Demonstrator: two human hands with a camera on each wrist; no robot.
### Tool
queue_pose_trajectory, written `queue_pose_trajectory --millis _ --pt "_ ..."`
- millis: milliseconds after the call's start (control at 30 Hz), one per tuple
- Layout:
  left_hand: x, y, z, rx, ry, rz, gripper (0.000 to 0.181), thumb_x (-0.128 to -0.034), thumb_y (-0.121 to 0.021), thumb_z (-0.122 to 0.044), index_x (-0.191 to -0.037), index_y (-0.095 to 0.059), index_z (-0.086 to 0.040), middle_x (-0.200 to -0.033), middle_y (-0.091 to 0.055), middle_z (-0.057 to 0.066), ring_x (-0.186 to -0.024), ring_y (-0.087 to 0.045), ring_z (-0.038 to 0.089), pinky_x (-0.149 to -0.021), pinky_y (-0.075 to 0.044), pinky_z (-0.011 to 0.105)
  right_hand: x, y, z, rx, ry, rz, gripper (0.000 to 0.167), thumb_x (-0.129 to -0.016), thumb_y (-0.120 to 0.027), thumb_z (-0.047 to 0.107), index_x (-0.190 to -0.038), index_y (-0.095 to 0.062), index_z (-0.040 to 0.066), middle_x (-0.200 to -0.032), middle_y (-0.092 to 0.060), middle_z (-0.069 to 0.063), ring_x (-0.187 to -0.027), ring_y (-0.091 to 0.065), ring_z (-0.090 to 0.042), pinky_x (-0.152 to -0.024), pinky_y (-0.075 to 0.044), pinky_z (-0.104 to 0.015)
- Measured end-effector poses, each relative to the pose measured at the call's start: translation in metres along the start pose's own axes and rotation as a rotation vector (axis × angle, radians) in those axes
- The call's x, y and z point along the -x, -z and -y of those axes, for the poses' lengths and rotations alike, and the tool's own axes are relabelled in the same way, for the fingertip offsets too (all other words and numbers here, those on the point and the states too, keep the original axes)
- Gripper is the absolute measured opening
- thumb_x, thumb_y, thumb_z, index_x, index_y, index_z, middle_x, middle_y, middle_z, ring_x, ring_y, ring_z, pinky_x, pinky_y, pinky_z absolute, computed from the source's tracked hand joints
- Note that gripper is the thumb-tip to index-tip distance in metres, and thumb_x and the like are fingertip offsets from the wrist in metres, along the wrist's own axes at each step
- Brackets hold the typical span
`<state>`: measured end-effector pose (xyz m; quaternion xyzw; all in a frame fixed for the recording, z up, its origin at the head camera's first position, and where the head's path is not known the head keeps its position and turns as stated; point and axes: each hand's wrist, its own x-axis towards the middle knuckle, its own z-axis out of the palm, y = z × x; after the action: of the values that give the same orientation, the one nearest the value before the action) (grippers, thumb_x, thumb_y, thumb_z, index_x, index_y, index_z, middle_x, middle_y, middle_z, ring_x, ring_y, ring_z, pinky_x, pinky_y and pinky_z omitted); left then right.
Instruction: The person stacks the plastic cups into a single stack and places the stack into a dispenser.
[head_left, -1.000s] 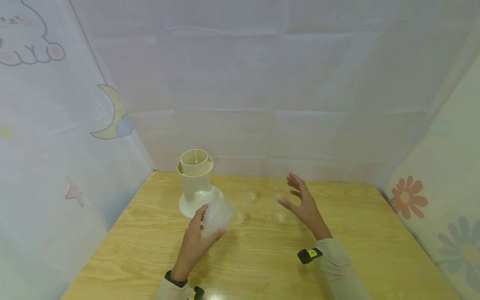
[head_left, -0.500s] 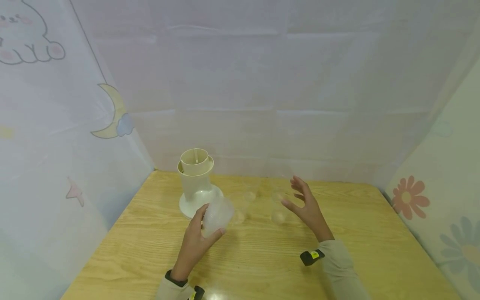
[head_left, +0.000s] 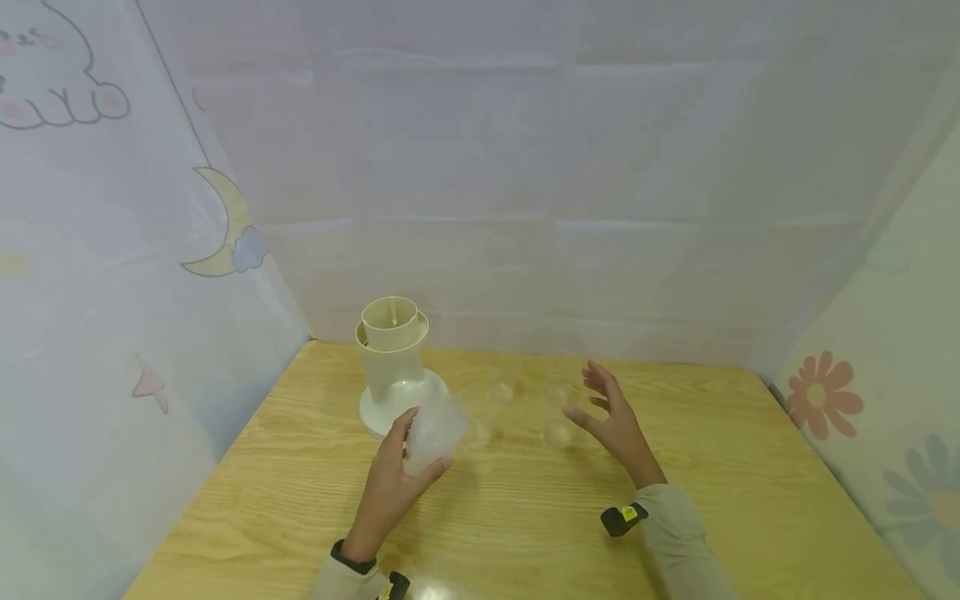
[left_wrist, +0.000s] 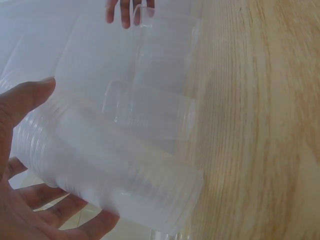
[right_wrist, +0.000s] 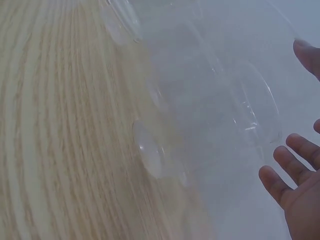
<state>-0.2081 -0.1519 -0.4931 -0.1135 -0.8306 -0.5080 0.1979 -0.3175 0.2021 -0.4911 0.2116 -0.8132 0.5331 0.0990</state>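
Clear plastic cup stack (head_left: 437,427) sat in the left hand (head_left: 390,479), head view: fingers along one side, thumb along the other, wrapped round it. Stack was in front of the cream two-ring cup holder (head_left: 392,371), overlapping its round base (head_left: 372,414) from this angle, so the holder lay beyond the grip, slightly left. Loose clear cups (head_left: 557,433) stood upright right of the stack on the wood table (head_left: 510,533); maybe four, too see-through for a sure count. Right hand (head_left: 618,433) hung just right of them, fingers parted and gently bent, grasping nothing. It was the nearer hand to the rightmost cups; the left was nearer the holder.

Left wrist view: stack tilted, long axis slanting from the thumb side down toward the tabletop, ribs of many nested cups showing. Could not tell whether its low end touched wood. Key relation, my judgement: slanted stack against upright cups, which stood apart from it, off to its right. Right fingertips (left_wrist: 125,17) showed by the far cup.

Right wrist view: one cup rim (right_wrist: 272,102) stood near the gap between right thumb and fingers. Contact unclear; looked ungripped. See-through overlap blurred the other outlines.
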Motion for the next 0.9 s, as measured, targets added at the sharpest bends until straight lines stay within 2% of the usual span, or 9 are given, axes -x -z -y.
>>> queue_pose_trajectory --millis 433,633,800,900 --pt "0.001 -0.001 0.001 -0.012 0.021 -0.005 0.079 -0.0827 -0.083 -0.032 -0.147 -0.042 -0.013 -0.138 -0.054 0.016 -0.115 -0.057 0.034 -0.088 -0.051 0.057 0.006 -0.007 -0.013 -0.023 -0.041 0.023 0.088 -0.092 -0.074 0.019 -0.159 -0.019 0.011 -0.155 -0.034 -0.020 -0.139 -0.035 -0.039 -0.107 -0.035 -0.058" --pt "0.001 0.000 0.000 0.008 0.021 -0.008 0.078 -0.0829 -0.083 -0.032 -0.147 -0.042 -0.014 -0.138 -0.053 0.016 -0.116 -0.056 0.035 -0.087 -0.051 0.058 0.006 -0.012 -0.016 -0.013 -0.056 0.033 0.091 -0.090 -0.077 0.023 -0.159 -0.019 0.016 -0.155 -0.033 -0.019 -0.140 -0.035 -0.039 -0.107 -0.034 -0.058" --pt "0.000 0.000 0.001 0.003 0.010 -0.007 0.079 -0.0829 -0.083 -0.031 -0.147 -0.042 -0.013 -0.139 -0.053 0.016 -0.116 -0.056 0.034 -0.087 -0.051 0.058 0.006 -0.017 -0.020 -0.018 -0.067 0.054 0.091 -0.090 -0.077 0.020 -0.159 -0.017 0.017 -0.157 -0.031 -0.020 -0.141 -0.033 -0.040 -0.107 -0.034 -0.059" --pt "0.000 0.000 0.001 0.005 0.006 -0.001 0.078 -0.0836 -0.083 -0.030 -0.147 -0.041 -0.010 -0.137 -0.054 0.017 -0.114 -0.057 0.033 -0.086 -0.051 0.057 0.007 -0.020 -0.022 -0.018 -0.068 0.059 0.092 -0.090 -0.076 0.016 -0.159 -0.017 0.013 -0.156 -0.030 -0.022 -0.139 -0.034 -0.042 -0.106 -0.034 -0.061"
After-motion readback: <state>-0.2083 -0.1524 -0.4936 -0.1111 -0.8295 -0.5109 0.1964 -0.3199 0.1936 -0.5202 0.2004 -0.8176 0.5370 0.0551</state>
